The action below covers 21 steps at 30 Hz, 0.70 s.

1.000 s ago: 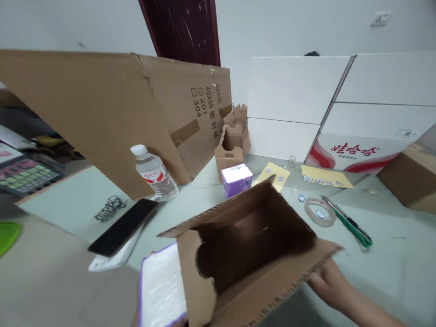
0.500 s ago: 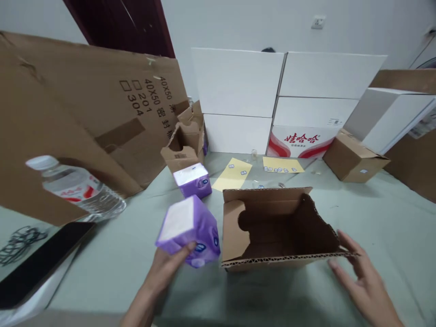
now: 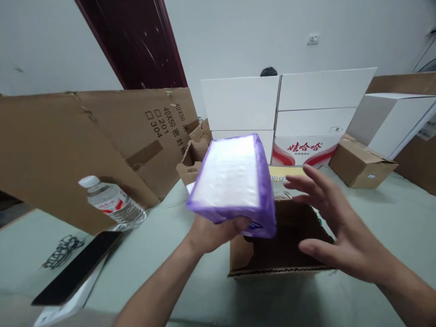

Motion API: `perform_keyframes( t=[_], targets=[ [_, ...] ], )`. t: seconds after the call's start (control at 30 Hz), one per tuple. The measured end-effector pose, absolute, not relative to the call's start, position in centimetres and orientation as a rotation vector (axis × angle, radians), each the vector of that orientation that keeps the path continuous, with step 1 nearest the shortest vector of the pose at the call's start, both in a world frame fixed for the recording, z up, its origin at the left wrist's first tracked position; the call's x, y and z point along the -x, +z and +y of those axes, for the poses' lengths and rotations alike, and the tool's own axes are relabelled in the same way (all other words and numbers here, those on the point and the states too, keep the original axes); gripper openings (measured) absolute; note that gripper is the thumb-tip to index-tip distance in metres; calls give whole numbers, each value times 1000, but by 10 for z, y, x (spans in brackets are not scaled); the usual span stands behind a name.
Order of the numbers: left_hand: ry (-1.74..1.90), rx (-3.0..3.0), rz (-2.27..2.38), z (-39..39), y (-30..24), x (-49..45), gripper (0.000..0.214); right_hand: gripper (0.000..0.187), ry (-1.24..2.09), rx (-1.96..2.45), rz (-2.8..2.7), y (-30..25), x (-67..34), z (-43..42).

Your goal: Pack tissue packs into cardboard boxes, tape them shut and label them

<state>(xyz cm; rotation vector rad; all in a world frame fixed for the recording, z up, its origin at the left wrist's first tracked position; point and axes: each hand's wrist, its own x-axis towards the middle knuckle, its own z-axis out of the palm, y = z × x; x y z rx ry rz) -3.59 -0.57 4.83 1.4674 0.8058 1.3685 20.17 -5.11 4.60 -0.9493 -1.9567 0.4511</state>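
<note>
My left hand grips a purple-wrapped tissue pack from below and holds it up above the open brown cardboard box. The box stands on the pale green table, its flaps open, and the pack hides part of its left side. My right hand hovers over the box's right half, fingers spread, holding nothing, just to the right of the pack.
A water bottle, a black phone and a dark tangle of cord lie at the left. A large flattened carton leans behind them. Small brown boxes, stacked white cartons and another brown box stand at the back.
My left hand has lifted the purple pack from beside the box to above it. My right hand has risen from the box's right edge and moved in towards the pack.
</note>
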Motion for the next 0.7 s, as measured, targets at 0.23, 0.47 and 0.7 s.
perform_keyframes(
  t=[0.23, 0.47, 0.7],
  targets=[
    [1112, -1369, 457, 3, 45, 23, 69, 108, 224, 1025, -1935, 57, -191, -26],
    [1016, -1300, 516, 6, 58, 43, 106, 88, -490, 834, -1958, 59, -210, -15],
    [966, -1626, 754, -1, 58, 35, 77, 80, -228, 919, -2006, 46, -224, -30]
  ],
)
